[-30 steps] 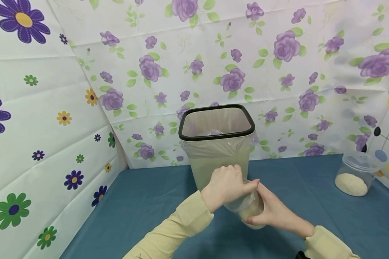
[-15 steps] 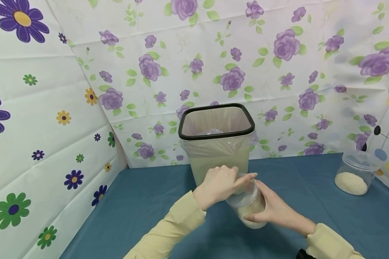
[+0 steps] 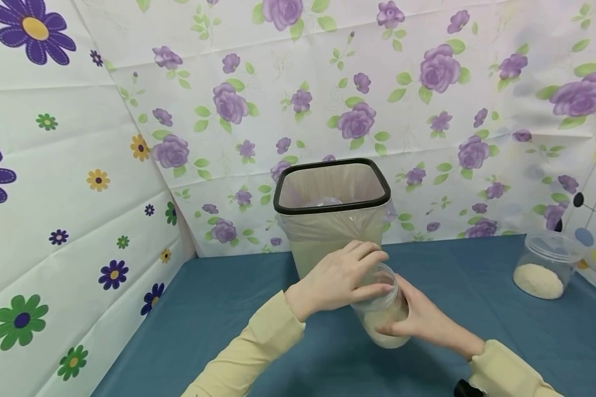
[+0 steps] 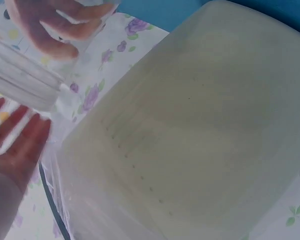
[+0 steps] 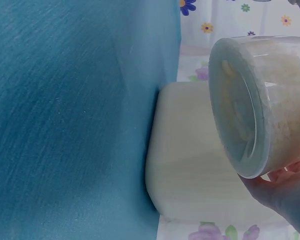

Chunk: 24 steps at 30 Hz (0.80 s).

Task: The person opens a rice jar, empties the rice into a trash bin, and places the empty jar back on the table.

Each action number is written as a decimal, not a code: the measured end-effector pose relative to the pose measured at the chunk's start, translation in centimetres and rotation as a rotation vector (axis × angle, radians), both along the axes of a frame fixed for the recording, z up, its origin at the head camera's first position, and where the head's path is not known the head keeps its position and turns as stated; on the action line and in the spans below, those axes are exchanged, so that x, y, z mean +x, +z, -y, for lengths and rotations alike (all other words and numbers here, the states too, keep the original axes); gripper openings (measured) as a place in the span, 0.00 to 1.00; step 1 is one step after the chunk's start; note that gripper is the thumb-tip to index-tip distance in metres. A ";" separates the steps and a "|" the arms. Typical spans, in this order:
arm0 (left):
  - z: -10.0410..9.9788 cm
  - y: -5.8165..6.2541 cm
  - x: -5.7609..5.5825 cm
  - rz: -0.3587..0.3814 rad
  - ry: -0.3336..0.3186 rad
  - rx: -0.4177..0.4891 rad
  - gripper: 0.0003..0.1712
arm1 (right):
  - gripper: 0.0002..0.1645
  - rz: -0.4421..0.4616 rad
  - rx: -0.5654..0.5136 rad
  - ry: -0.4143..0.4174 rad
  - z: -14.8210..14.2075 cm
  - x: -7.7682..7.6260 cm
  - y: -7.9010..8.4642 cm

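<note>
The bin (image 3: 335,242) stands upright on the blue worktop (image 3: 228,325), its black rim (image 3: 330,208) uppermost and a clear liner (image 3: 335,229) folded down over its sides. Just in front of the bin, a little to the right of its middle, is the clear jar (image 3: 379,314) with pale contents — it leans with its top towards the bin and its base towards the near right.

The right hand (image 3: 419,317) grips the jar from the side away from the bin's left edge, thumb on the near face and fingers curled round the far side; its forearm reaches in from the near right of the bin. In the right wrist view the jar's base is off the worktop.

The left hand (image 3: 340,275) comes in from the near left of the bin, back of the hand up, wrist slightly bent. Its fingers are spread and relaxed about the jar's top — the left wrist view shows them fanned beside the rim end. I cannot tell whether a lid is on.

Well to the right of the bin stands a clear tub (image 3: 548,267), part filled with pale grains. Behind the bin hangs a cloth with purple flowers (image 3: 417,127).
</note>
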<state>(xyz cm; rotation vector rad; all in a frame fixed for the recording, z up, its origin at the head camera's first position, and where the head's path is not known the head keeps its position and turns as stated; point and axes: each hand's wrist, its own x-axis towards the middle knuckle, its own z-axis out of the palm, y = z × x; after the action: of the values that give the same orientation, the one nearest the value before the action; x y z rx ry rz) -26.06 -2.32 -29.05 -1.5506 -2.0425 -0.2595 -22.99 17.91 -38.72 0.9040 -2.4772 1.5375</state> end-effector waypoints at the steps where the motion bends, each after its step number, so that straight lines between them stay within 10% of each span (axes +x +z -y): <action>1: 0.0 0.1 -0.1 0.014 -0.037 -0.003 0.25 | 0.52 -0.003 0.003 -0.001 0.0 0.0 0.0; 9: -0.2 0.9 0.0 -0.023 -0.178 -0.083 0.28 | 0.52 0.084 -0.018 0.019 -0.2 0.2 0.4; 24: -0.6 -0.1 0.2 0.076 -0.207 -0.130 0.26 | 0.34 0.072 -0.043 0.078 0.1 0.7 0.9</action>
<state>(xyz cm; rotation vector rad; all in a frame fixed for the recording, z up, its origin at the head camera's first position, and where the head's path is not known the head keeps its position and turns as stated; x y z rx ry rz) -25.87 -1.69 -29.14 -1.8624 -1.9902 -0.2717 -22.27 17.83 -37.84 0.9666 -2.4741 1.6694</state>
